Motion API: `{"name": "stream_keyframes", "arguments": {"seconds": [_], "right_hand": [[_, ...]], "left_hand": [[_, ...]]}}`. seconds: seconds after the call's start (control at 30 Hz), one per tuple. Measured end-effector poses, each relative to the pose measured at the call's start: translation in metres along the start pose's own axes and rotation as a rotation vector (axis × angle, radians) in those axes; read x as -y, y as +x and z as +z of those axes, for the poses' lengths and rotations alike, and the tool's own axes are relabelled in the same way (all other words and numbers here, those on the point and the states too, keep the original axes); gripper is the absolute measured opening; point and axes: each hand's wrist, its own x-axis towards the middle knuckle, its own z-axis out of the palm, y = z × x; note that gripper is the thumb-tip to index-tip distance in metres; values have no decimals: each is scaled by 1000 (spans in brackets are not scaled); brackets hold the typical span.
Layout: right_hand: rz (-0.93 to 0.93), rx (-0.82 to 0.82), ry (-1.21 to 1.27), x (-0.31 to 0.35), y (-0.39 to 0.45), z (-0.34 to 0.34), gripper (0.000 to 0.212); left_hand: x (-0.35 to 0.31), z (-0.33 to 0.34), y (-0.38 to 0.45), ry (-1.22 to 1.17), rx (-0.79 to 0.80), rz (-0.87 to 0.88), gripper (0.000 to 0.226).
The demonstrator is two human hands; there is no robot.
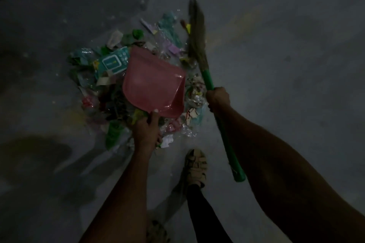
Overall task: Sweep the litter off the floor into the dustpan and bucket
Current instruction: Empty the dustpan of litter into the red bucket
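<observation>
Little of the task appears to have been done: the litter (138, 77) is gathered into one loose heap on the grey floor (276, 45), but the pink dustpan (154, 83) is seen to be bare inside, with nothing yet swept into it. No bucket is shown, so the emptying step is judged to be wholly ahead. The dustpan is held low over the middle of the heap, its open mouth turned away from the person, and is gripped at its near end by the left hand (147, 132), whose fingers are curled round the handle with the thumb laid on top. A broom (197, 45) with a green handle is clasped in the right hand (218, 99), the fist closed round the handle just below the bristles, which stand at the far right edge of the heap; whether they touch the floor cannot be told, since they are blurred. The litter is made up of crumpled clear plastic, torn paper, green and teal wrappers and a printed teal packet, spread around and under the dustpan. A sandalled foot (195, 165) is planted just behind the heap.
</observation>
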Motion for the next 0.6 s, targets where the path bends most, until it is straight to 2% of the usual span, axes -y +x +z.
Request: {"name": "stream_keyframes", "arguments": {"seconds": [0.13,0.3,0.37,0.47,0.6], "right_hand": [[2,84,26,-29,-34,30,34],[-47,38,90,-67,-94,67,57],[-92,19,120,-74,-120,77,52],[-165,-7,130,-83,-152,86,42],[-216,-44,81,-95,-184,95,40]], "left_hand": [[17,1,-12,5,-26,-66,52],[48,-35,-34,66,-105,-148,30],[69,-60,-43,115,-162,-155,28],[106,-96,-58,249,-206,-125,38],[131,-140,-93,437,-216,-76,35]]}}
